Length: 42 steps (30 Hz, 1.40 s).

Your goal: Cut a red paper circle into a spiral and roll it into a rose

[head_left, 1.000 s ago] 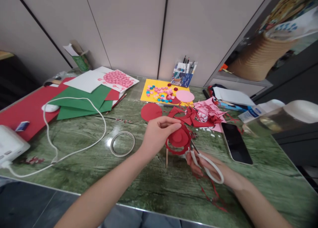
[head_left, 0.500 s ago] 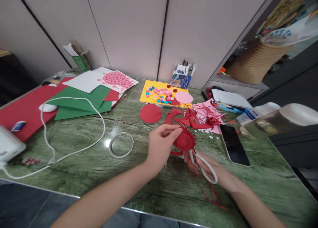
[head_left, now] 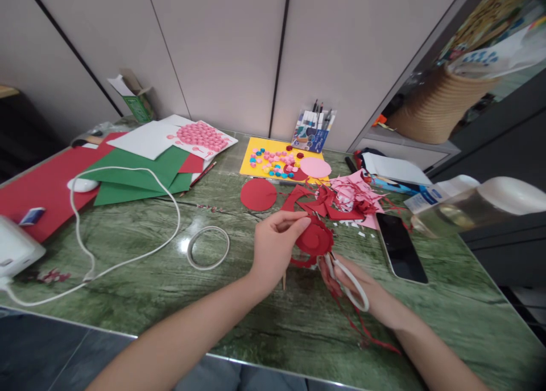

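Observation:
Between the thumb and fingers of my left hand (head_left: 277, 249) is a round red paper piece (head_left: 313, 237) with a scalloped, notched edge and a smaller disc shape at its middle. My right hand (head_left: 341, 277) is closed on white-handled scissors (head_left: 352, 283), whose blades meet the lower right edge of the paper and are mostly hidden. Thin red paper strips (head_left: 367, 334) trail below my right hand. A plain red paper circle (head_left: 258, 194) lies just beyond my left hand. Red paper scraps (head_left: 298, 196) and crumpled pink paper (head_left: 354, 193) sit behind the held piece.
A roll of tape (head_left: 209, 248) lies left of my hands, a phone (head_left: 401, 248) to the right. Farther back are a yellow sheet (head_left: 251, 168) with colored gems and a pen pack (head_left: 313, 129). A white cable (head_left: 174, 209) loops beside green paper (head_left: 128, 189). A clear bottle (head_left: 464, 212) stands at right.
The red paper has shifted and turned slightly in my left hand, showing more of its scalloped lower edge. The scissors moved a little left, and the hanging red strips swung to the right.

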### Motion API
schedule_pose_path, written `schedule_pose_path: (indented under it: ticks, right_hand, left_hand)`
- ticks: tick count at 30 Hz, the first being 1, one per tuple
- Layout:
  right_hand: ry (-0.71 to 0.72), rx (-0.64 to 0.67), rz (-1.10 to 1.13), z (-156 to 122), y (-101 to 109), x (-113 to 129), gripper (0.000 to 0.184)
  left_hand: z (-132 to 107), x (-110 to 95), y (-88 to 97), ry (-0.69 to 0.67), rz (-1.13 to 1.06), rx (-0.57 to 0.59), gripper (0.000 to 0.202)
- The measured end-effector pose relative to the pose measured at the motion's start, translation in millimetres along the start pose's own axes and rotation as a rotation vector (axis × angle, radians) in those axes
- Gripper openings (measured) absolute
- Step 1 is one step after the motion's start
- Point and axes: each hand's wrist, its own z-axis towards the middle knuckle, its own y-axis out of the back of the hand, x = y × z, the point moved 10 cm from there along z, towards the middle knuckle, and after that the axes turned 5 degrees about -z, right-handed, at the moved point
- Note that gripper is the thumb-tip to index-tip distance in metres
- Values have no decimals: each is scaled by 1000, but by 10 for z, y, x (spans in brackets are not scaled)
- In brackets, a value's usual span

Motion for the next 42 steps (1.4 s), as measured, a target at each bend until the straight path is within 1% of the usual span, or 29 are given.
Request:
schedule_pose_path:
  ticks: [4, 6, 11, 16, 18, 24, 30, 37, 42]
  right_hand:
    - [8, -46, -29, -4, 70, -26, 38]
    - [11, -42, -33, -1, 79, -50, 37]
    - [19, 48, 9, 10, 14, -90, 34]
    - [49, 174, 52, -10, -76, -47, 38]
    - [52, 190, 53, -19, -89, -31, 37]
    - [32, 154, 68, -21, -92, -14, 30]
    - [-19, 107, 199, -4, -83, -112, 27]
    - [-94, 20, 198, -11, -34, -135, 39]
    - [-78, 23, 159, -11, -26, -135, 38]
  left_hand:
    - [37, -23, -13, -9, 13, 35, 19]
    - [52, -35, -23, -12, 25, 56, 19]
    - [63, -69, -30, -34, 43, 72, 18]
    - [59, -52, -26, -16, 12, 73, 19]
    - [61, -61, -18, -24, 9, 67, 19]
    - [51, -93, -21, -55, 56, 63, 18]
    - [39, -84, -18, -56, 54, 59, 18]
    - [22, -98, 0, -57, 68, 38, 18]
    - [17, -107, -1, -59, 67, 29, 18]
